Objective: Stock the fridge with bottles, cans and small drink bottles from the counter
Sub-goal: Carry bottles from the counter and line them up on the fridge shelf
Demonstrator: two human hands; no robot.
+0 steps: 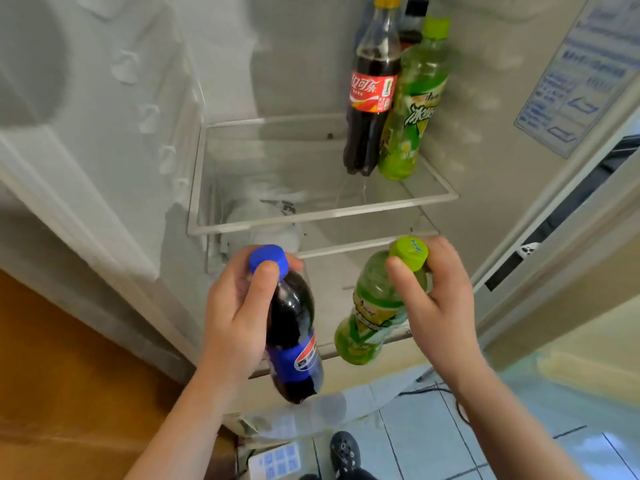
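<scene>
My left hand (235, 317) grips a Pepsi bottle (294, 337) with a blue cap by its neck, hanging in front of the open fridge. My right hand (440, 303) holds a green tea bottle (370, 317) near its green cap, tilted, at the same height. Both bottles hover in front of the lower glass shelf (332, 251). On the upper glass shelf (311, 216), at its right back corner, stand a Coca-Cola bottle (372, 91), a green tea bottle (415, 102) and a dark-capped bottle (414, 22) partly hidden behind them.
The open fridge door (86, 133) stands at the left, beside a wooden panel (52, 375). A label sheet (585, 74) covers the fridge's right wall. Below are a tiled floor (433, 438), a cable and my dark shoe (344, 452).
</scene>
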